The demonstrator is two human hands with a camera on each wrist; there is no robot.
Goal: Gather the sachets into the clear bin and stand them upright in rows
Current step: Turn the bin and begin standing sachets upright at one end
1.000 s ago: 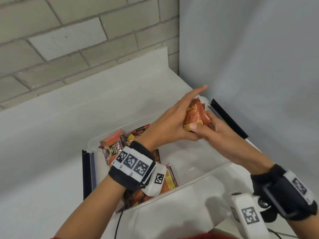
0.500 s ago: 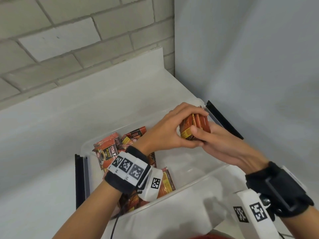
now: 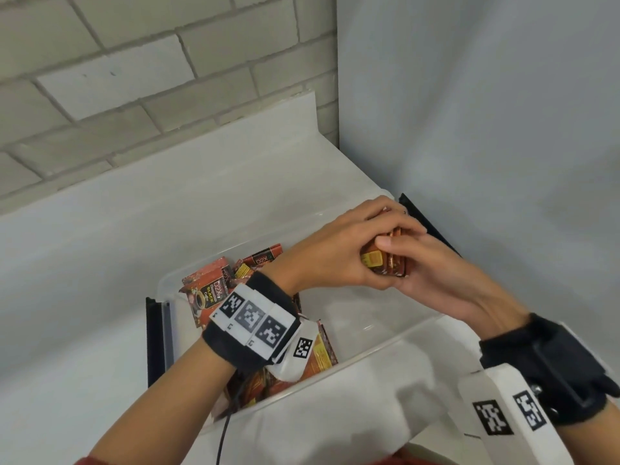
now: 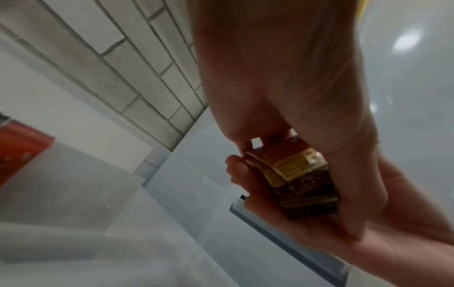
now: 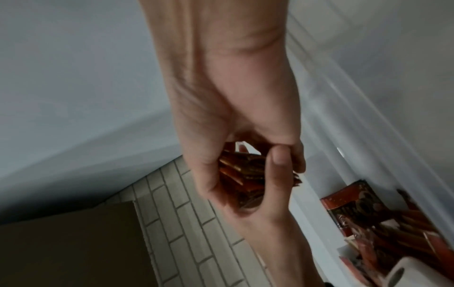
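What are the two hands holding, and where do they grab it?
A small stack of sachets. The left hand wraps over its top and side; the right hand cups it from below, above the clear bin.

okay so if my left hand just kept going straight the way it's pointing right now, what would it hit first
Most likely the right hand: your left hand points at it, with the stack of sachets gripped between both. Beyond lies the clear bin end wall, though depth is unclear.

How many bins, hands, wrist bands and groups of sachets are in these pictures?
Bins: 1, the clear bin
Hands: 2, left hand and right hand, both gripping the held stack
Wrist bands: 2, left wrist band, right wrist band
Sachet groups: 2, held stack and loose pile in the bin
Total: 7
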